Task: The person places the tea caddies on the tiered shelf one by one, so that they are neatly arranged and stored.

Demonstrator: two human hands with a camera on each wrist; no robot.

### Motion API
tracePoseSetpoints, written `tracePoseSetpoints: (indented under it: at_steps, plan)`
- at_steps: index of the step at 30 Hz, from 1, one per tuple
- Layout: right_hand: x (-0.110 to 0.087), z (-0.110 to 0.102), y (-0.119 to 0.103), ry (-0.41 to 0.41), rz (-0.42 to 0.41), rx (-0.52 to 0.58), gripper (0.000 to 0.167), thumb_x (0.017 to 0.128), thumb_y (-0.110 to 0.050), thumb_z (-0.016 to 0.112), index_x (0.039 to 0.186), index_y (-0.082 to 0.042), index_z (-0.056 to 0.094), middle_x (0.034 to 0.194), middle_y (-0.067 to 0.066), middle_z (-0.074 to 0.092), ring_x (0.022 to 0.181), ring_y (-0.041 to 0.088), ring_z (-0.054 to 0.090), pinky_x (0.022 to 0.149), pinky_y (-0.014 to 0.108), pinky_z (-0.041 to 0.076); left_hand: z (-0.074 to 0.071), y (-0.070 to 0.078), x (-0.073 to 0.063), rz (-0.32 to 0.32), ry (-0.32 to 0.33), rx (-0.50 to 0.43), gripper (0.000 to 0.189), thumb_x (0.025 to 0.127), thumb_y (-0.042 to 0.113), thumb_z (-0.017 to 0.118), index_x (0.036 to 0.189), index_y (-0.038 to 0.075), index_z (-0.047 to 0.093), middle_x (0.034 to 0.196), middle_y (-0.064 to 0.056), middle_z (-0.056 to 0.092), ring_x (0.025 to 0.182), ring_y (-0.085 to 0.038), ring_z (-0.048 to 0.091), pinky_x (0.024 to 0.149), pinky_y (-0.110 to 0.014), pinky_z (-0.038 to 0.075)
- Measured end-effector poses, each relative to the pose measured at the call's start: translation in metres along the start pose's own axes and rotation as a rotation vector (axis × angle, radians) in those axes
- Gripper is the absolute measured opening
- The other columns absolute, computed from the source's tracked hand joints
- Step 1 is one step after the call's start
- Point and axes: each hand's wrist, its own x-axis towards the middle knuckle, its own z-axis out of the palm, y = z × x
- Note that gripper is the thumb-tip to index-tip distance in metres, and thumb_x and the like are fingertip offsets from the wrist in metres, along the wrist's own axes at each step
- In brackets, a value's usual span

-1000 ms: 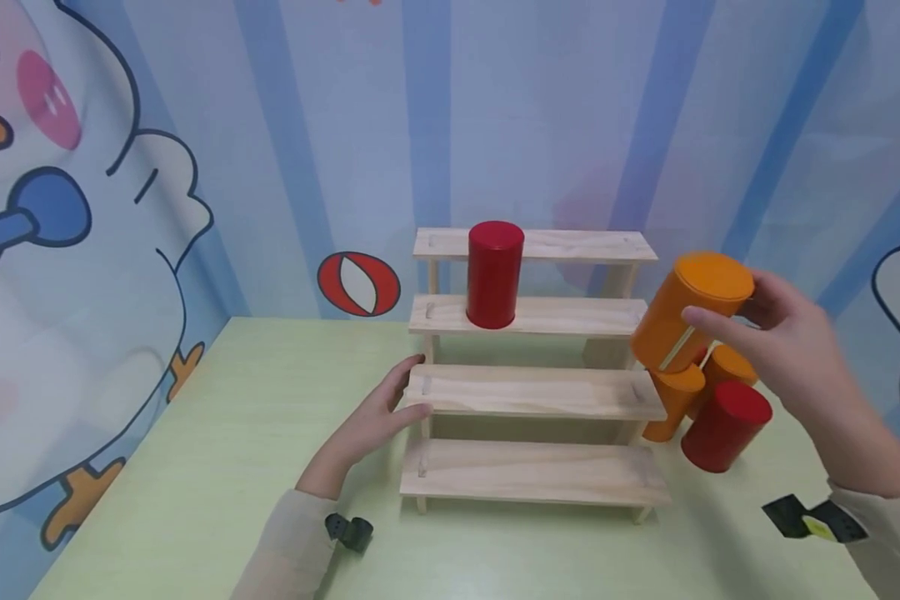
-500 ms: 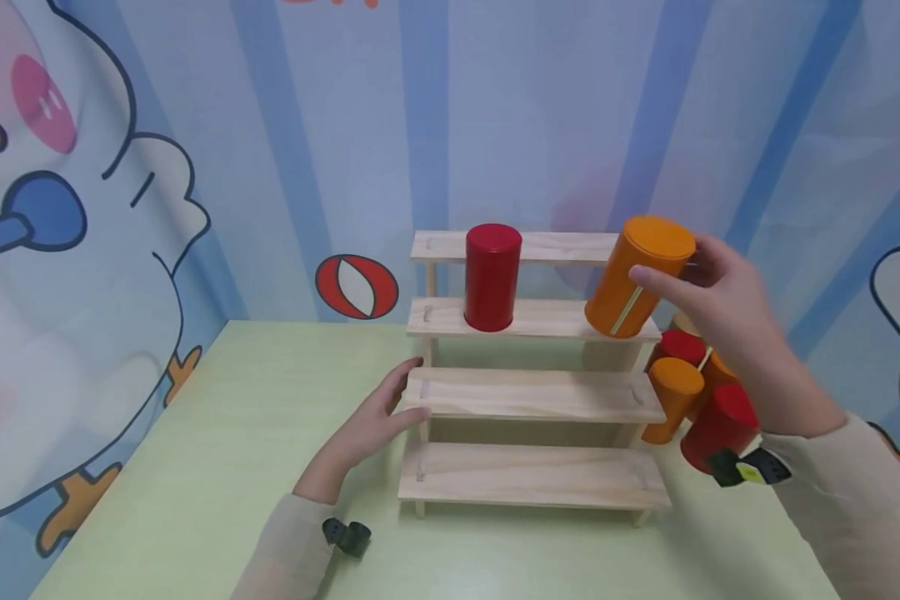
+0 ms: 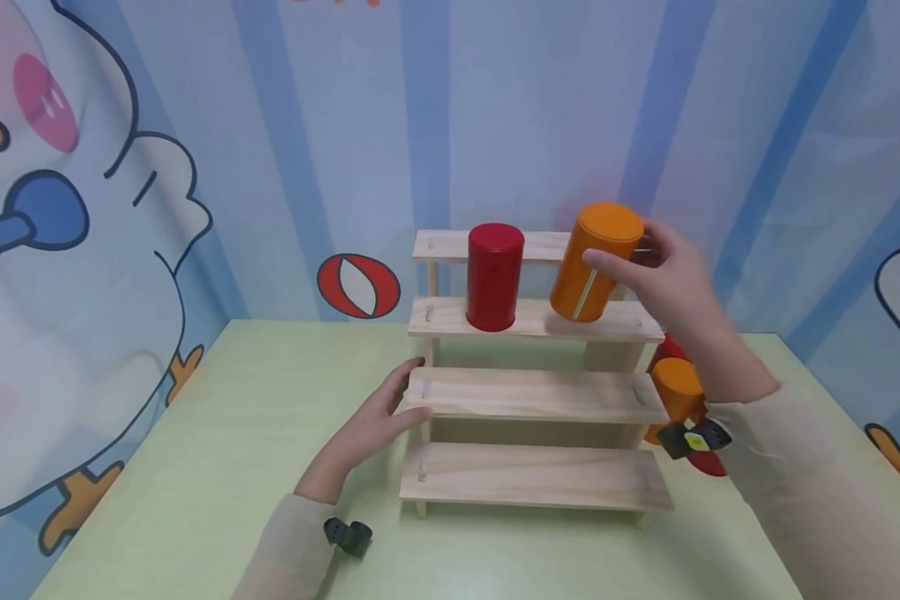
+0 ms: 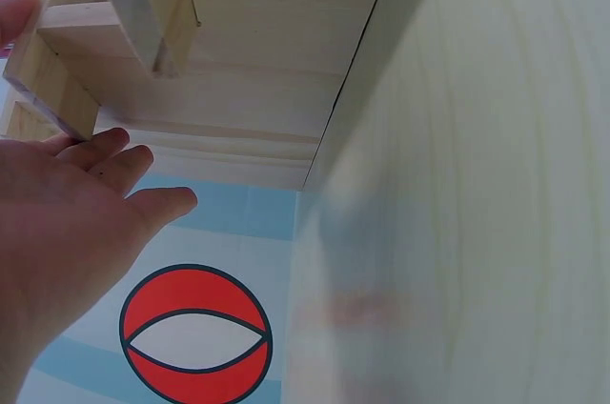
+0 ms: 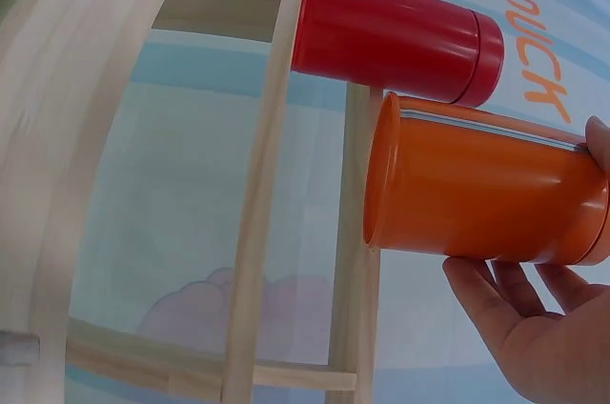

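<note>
A four-tier wooden shelf (image 3: 536,396) stands on the pale green table. My left hand (image 3: 371,421) grips its left end at the second tier from the bottom, thumb in front and fingers behind; the left wrist view shows those fingers (image 4: 110,151) against the wood. A red can (image 3: 495,279) stands upright on the third tier. My right hand (image 3: 667,271) holds an orange can (image 3: 596,262) near its top, tilted, to the right of the red one. In the right wrist view the orange can's base (image 5: 381,175) appears apart from the third tier's board (image 5: 257,194).
Right of the shelf, another orange can (image 3: 677,387) and red cans stand on the table, partly hidden by my right forearm. A printed cloth backdrop (image 3: 360,167) rises behind the table. Both wrists wear small black cameras.
My right hand has carried the orange can left and up, from above the group of cans to over the shelf's third tier. My left hand has stayed put.
</note>
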Motion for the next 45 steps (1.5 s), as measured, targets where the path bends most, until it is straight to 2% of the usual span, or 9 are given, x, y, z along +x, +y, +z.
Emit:
tracePoseSetpoints:
  at_steps: [11, 20, 30, 45]
  plan:
    - [0.01, 0.015, -0.001, -0.022, 0.005, 0.037, 0.085, 0.08, -0.057, 0.07, 0.145, -0.013, 0.038, 0.137, 0.012, 0.05, 0.122, 0.029, 0.049, 0.103, 0.048, 0.043, 0.0, 0.0, 0.0, 0.009, 0.002, 0.006, 0.078, 0.093, 0.025, 0.064, 0.154, 0.012, 0.017, 0.161, -0.008, 0.015, 0.149, -0.029, 0.01, 0.118, -0.052, 0.015]
    - [0.017, 0.026, 0.005, -0.036, 0.016, 0.017, 0.085, 0.081, -0.055, 0.07, 0.146, -0.01, 0.038, 0.138, 0.014, 0.048, 0.122, 0.031, 0.049, 0.102, 0.048, 0.044, 0.002, 0.0, -0.001, 0.004, 0.006, 0.002, 0.078, 0.093, 0.024, 0.064, 0.154, 0.012, 0.017, 0.161, -0.008, 0.015, 0.149, -0.029, 0.011, 0.118, -0.052, 0.016]
    - [0.021, 0.031, 0.008, -0.053, 0.049, -0.012, 0.089, 0.081, -0.058, 0.068, 0.148, -0.01, 0.034, 0.141, 0.015, 0.047, 0.125, 0.031, 0.046, 0.102, 0.051, 0.044, 0.0, 0.001, -0.002, 0.009, 0.007, 0.011, 0.077, 0.093, 0.023, 0.064, 0.154, 0.013, 0.018, 0.161, -0.008, 0.015, 0.149, -0.029, 0.011, 0.118, -0.052, 0.016]
    - [0.024, 0.034, 0.011, -0.072, 0.058, 0.007, 0.086, 0.082, -0.058, 0.067, 0.146, -0.01, 0.036, 0.14, 0.015, 0.047, 0.125, 0.031, 0.046, 0.103, 0.052, 0.043, -0.001, -0.001, -0.001, 0.03, 0.006, 0.014, 0.078, 0.092, 0.024, 0.065, 0.154, 0.012, 0.018, 0.161, -0.008, 0.016, 0.148, -0.028, 0.011, 0.118, -0.051, 0.016]
